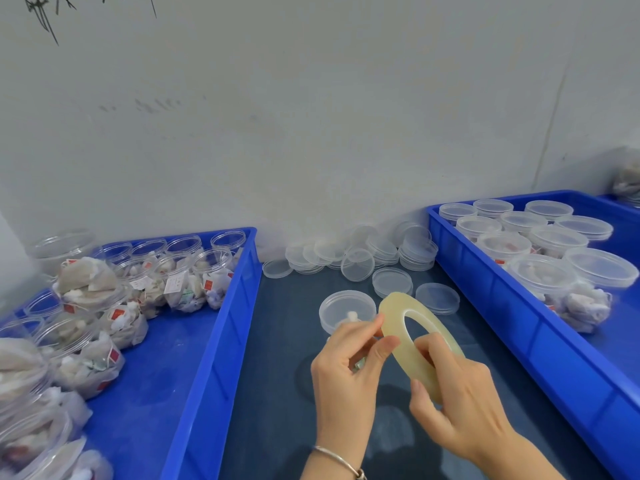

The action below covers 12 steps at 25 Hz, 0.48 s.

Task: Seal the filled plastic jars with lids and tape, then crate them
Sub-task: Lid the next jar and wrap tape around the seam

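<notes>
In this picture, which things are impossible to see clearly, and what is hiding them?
- Head view: the lidded jar on the table; its lower body is behind the left hand and the tape roll.
- Head view: the tape's free end, too thin to find between the fingers.
- Head view: the tape roll's lower rim is covered by the right hand.
- Head view: the left crate has its near jars blurred and cut by the frame edge.

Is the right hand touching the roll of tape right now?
Touching. The head view shows the right hand gripping the tape roll, a finger hooked through its centre hole and the thumb pressed against its lower rim.
</notes>
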Each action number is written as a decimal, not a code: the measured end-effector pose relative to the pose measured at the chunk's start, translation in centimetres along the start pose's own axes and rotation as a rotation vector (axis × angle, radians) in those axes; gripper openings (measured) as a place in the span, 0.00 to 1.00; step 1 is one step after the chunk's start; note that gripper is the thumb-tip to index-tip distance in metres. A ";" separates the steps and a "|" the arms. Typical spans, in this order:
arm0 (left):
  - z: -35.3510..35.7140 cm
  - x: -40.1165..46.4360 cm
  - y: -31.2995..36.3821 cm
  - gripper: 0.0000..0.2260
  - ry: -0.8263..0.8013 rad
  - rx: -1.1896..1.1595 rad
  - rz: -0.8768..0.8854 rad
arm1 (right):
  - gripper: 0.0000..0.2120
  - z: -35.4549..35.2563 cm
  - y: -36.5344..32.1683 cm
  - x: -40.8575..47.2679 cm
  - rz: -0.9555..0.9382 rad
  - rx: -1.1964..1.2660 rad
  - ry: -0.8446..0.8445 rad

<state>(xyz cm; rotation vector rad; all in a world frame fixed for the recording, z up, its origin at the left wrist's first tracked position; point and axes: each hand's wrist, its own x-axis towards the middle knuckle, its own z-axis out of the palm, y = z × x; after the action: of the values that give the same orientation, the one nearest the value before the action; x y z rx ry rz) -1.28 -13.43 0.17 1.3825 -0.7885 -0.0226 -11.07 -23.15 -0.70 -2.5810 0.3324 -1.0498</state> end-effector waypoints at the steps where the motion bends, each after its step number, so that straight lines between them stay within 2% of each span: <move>1: -0.1 -0.1 -0.1 0.10 0.012 -0.006 0.008 | 0.12 -0.1 0.0 0.0 -0.009 -0.009 -0.002; 3: -0.1 0.0 -0.2 0.09 0.037 -0.058 -0.027 | 0.12 -0.3 0.1 0.1 -0.035 -0.036 -0.013; 6: -0.2 0.4 -0.3 0.02 0.097 -0.152 -0.172 | 0.12 -0.6 0.0 0.0 -0.086 -0.097 -0.030; 8: -0.1 0.6 -0.3 0.04 0.094 -0.100 -0.201 | 0.12 -0.5 -0.1 0.0 -0.105 -0.112 -0.027; 12: 0.1 0.7 0.3 0.08 -0.014 0.055 -0.169 | 0.12 -0.2 -0.5 0.2 -0.080 -0.114 -0.018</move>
<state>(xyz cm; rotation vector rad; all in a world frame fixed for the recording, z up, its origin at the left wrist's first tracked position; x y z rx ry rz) -0.91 -13.75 0.73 1.5003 -0.6861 -0.1435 -11.03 -22.76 -0.21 -2.7236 0.2950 -1.0629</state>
